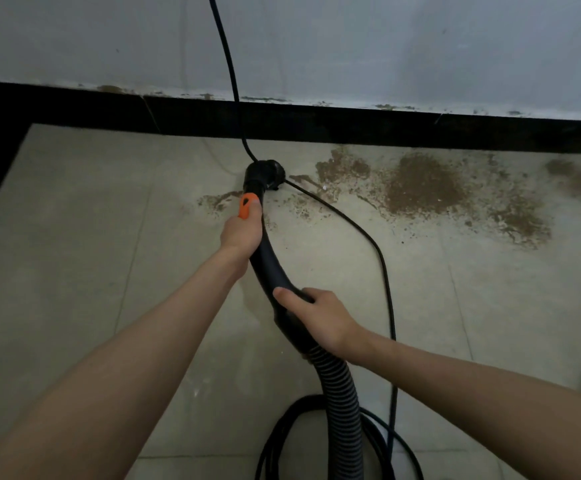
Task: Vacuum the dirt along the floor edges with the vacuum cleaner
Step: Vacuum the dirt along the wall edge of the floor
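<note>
The vacuum wand [268, 258], a curved black tube, is lying with its long axis running from the lower right, near the person, up toward the wall [351, 46], and its nozzle [269, 173] is pointing at the black skirting [351, 128] and resting on the pale tiled floor [74, 237] just before it. The left hand [242, 228] is gripping the wand near the front, its thumb lying along an orange part [246, 206], with the other fingers wrapping under the tube and out of sight. The right hand [320, 322] is holding the rear of the wand, thumb on top and fingers curling around the far side, where the ribbed hose [341, 393] is joining it. The hose is running off the bottom edge, so the machine itself is not showing. A black power cord [228, 64] is hanging down the wall, passing behind the nozzle and continuing across the floor. Brown dirt [420, 188] is lying to the right of the nozzle, near the skirting, and the patch is cut off at the right edge. The nozzle opening is hard to make out.
</note>
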Available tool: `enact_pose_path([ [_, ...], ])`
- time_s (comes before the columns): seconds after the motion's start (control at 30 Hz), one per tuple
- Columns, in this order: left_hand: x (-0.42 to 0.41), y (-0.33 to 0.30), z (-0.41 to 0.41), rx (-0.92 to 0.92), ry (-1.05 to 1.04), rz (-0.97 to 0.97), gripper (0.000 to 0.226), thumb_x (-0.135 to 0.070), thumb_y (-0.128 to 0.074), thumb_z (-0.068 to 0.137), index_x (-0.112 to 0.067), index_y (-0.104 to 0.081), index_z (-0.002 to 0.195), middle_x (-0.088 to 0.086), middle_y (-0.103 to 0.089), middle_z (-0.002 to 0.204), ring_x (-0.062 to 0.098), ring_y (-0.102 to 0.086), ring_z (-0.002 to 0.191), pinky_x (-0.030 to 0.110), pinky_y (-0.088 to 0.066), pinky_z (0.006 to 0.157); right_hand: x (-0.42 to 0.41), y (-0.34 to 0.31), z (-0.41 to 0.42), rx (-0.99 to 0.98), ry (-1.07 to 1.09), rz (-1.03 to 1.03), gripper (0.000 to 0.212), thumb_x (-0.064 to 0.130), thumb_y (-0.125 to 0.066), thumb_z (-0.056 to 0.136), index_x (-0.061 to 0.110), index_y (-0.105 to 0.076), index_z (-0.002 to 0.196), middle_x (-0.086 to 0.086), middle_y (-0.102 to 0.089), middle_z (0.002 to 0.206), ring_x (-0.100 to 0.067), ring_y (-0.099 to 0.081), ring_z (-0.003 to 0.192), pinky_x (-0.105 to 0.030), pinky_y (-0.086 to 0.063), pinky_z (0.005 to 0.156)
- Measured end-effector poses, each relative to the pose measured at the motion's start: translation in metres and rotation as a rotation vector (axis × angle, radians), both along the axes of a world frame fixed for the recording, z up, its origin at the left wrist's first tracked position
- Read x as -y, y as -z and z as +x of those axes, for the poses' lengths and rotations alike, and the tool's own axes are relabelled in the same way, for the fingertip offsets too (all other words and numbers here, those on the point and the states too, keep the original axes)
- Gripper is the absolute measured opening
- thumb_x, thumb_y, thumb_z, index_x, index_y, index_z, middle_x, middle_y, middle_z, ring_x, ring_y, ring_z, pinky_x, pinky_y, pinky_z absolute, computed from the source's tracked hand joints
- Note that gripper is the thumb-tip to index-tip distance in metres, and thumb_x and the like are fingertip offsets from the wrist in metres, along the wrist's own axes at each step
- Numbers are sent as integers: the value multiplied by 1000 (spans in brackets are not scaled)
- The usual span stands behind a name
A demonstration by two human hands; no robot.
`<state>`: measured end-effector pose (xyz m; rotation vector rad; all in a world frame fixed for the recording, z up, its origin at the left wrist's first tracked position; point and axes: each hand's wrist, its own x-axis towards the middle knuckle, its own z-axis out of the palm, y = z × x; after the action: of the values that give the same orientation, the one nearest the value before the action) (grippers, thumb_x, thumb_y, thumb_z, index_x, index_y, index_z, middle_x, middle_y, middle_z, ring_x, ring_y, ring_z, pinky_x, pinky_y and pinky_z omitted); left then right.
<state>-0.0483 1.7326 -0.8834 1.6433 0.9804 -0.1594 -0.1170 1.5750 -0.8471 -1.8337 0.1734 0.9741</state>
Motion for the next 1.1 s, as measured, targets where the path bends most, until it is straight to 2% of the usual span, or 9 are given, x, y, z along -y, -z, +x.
enact_pose_path([
  [0.1, 13, 0, 7, 10, 61, 13, 55, -56, -35, 96, -6, -51, 110, 10, -55, 102, 28, -55, 96, 34, -45, 80, 10, 6, 0, -14, 21, 25, 38, 50, -65, 87, 15, -56, 76, -7, -61, 70, -19, -57, 45, -26, -46, 42],
  [0.27, 30, -2, 12, -8, 103, 59, 51, -56, -32, 97, -8, -48, 102, 5, -53, 89, 25, -53, 90, 33, -44, 77, 26, 11, 3, -24, 54, 65, 39, 48, -64, 89, 9, -59, 82, -9, -60, 71, -19, -56, 44, -27, -46, 41],
  [0.4, 39, -6, 21, -39, 125, 93, 62, -57, -32, 97, -2, -51, 117, 13, -55, 108, 29, -54, 98, 34, -45, 79, 31, 14, 7, -31, 80, 101, 39, 47, -65, 88, 8, -60, 83, -9, -61, 69, -17, -55, 41, -26, -45, 40],
  [0.53, 53, -3, 24, -41, 100, 104, 64, -57, -33, 96, -1, -51, 120, 11, -53, 103, 26, -52, 90, 33, -41, 73, 42, 20, 11, -14, 62, 91, 42, 49, -65, 88, 7, -61, 88, -10, -62, 73, -19, -56, 43, -25, -45, 41],
  [0.63, 59, 0, 23, -32, 93, 109, 64, -57, -32, 96, -2, -51, 121, 13, -55, 109, 29, -54, 97, 33, -42, 76, 50, 23, 12, -10, 64, 88, 42, 51, -66, 86, 9, -61, 85, -10, -63, 72, -17, -56, 41, -25, -46, 40],
  [0.77, 62, -5, 31, -26, 90, 76, 53, -57, -34, 96, -6, -48, 105, 12, -54, 105, 27, -53, 93, 35, -44, 77, 54, 24, 19, -26, 89, 103, 43, 52, -67, 84, 10, -62, 82, -8, -63, 70, -17, -57, 42, -26, -47, 42],
  [0.9, 67, -5, 36, -25, 108, 75, 52, -56, -31, 97, -7, -46, 99, 11, -53, 100, 27, -53, 93, 38, -46, 85, 59, 25, 27, -25, 104, 112, 42, 50, -70, 82, 10, -61, 75, -5, -61, 60, -18, -55, 38, -28, -48, 42],
  [0.97, 69, -3, 37, -14, 114, 75, 52, -56, -30, 97, -7, -45, 99, 9, -53, 96, 25, -53, 90, 36, -45, 81, 62, 26, 30, -31, 98, 118, 43, 50, -70, 83, 9, -61, 76, -7, -61, 62, -18, -55, 39, -27, -47, 42],
  [1.1, 75, 1, 41, -4, 72, 71, 52, -56, -32, 97, -6, -45, 103, 3, -49, 80, 16, -48, 70, 29, -40, 60, 61, 28, 33, -48, 124, 135, 43, 49, -70, 83, 7, -63, 80, -9, -61, 65, -19, -55, 41, -27, -47, 42],
])
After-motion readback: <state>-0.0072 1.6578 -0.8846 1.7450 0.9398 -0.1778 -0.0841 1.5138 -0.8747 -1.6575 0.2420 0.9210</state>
